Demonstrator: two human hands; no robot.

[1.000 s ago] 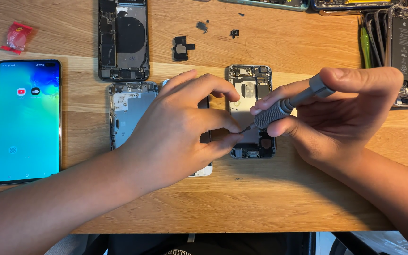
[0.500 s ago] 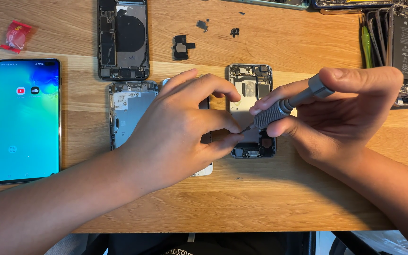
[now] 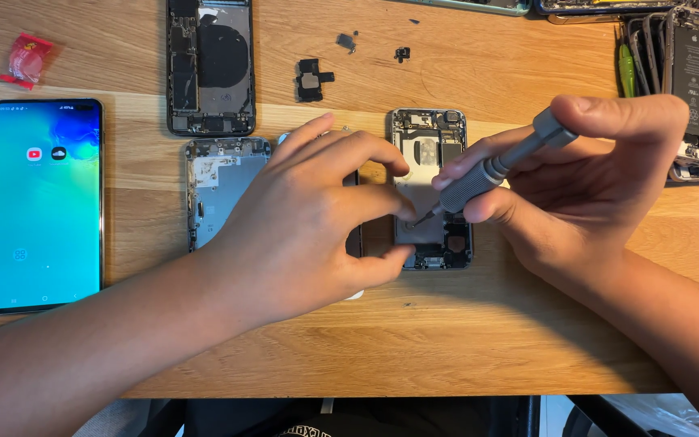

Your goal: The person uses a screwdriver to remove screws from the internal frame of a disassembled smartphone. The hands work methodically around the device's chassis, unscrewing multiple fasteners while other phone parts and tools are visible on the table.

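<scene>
Grey metal, ridged and round, the screwdriver point(image 3: 502, 162) slants down from the right hand point(image 3: 576, 186), whose fingers close around its shaft, forefinger capping the top. Its tip meets the opened phone point(image 3: 430, 190), a flat rounded-corner shell lying on the pale grained wooden counter point(image 3: 463, 340). The left hand point(image 3: 309, 218) spreads loosely, fingertips pressed against the shell's edge. A glossy lit phone point(image 3: 46, 202) lies far left.

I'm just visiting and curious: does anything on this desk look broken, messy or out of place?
Nothing spilled. Several opened phone bodies lie with their insides bare, small loose parts are scattered above, and a crumpled red wrapper sits at the far left corner.
</scene>
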